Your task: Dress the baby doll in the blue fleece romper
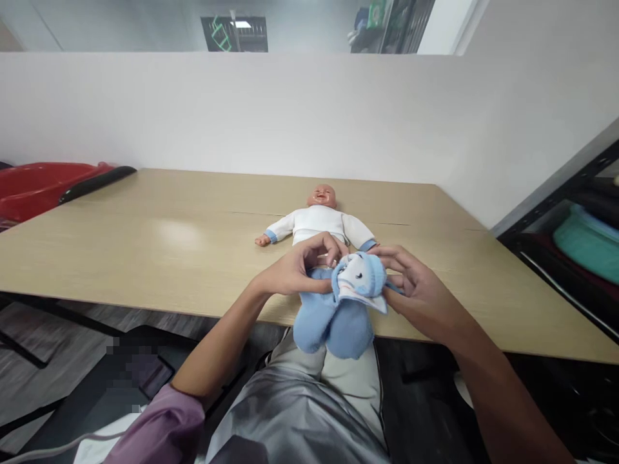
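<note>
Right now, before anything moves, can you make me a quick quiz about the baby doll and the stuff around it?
1. What colour are the cuffs on the baby doll's white top?
2. True or false: the left hand and right hand both touch the blue-and-white cloth.
3. Where is the red tub in the picture? A: left edge; B: right edge; C: middle.

Key: 1. Blue; 2. True; 3. A

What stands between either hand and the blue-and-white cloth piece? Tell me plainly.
Nothing visible: the left hand and right hand meet opposite edges of the blue-and-white cloth piece. The doll's torso lies beyond them on the table.
</note>
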`<action>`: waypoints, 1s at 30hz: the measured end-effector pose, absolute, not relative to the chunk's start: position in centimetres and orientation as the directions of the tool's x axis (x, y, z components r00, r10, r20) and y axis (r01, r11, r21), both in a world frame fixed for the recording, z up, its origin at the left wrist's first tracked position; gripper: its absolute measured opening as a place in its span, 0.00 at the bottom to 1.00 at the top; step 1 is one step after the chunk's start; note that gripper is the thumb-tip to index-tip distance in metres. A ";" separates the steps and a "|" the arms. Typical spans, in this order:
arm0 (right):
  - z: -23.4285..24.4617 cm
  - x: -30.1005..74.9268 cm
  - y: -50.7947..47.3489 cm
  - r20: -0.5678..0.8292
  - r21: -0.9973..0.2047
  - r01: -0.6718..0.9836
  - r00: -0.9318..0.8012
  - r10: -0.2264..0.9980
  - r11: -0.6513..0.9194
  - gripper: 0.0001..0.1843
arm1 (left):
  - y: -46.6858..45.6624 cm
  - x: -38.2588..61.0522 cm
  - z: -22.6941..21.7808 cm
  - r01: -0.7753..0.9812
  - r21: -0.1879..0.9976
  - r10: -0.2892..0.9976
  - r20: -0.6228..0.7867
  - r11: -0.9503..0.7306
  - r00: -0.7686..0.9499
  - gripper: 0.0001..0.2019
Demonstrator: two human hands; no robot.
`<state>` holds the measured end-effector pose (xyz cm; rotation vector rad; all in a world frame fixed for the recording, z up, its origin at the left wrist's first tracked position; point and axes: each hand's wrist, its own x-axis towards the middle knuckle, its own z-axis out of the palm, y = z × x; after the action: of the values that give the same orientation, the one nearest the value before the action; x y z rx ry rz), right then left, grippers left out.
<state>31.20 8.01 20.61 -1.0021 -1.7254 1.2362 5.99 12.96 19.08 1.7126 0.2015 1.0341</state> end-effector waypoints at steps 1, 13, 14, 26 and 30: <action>20.8 31.2 7.9 0.147 -0.959 0.161 -0.414 0.898 0.232 0.21 | 13.0 6.1 18.9 -0.351 0.849 0.601 0.528 -0.395 0.601 0.19; 21.7 31.8 8.1 0.617 -0.709 0.422 -0.017 0.787 0.565 0.09 | 12.0 4.7 19.9 -0.033 0.896 0.582 0.315 -0.443 0.750 0.27; 21.9 31.7 8.0 0.645 -0.673 0.473 0.000 0.765 0.568 0.10 | 12.0 4.6 19.9 -0.043 0.899 0.578 0.316 -0.436 0.753 0.27; 24.3 31.9 9.3 0.560 -0.829 0.044 0.052 0.827 0.558 0.08 | 11.0 6.2 20.4 0.119 0.616 0.497 0.490 -0.778 0.716 0.14; 24.8 31.9 10.7 0.467 -0.849 -0.254 0.046 0.883 0.463 0.09 | 12.1 5.6 18.9 0.113 0.799 0.674 0.411 -0.590 0.614 0.16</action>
<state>31.88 10.68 24.83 -0.6569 -1.2237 0.9703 5.56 12.10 18.88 2.0733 0.6167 0.9348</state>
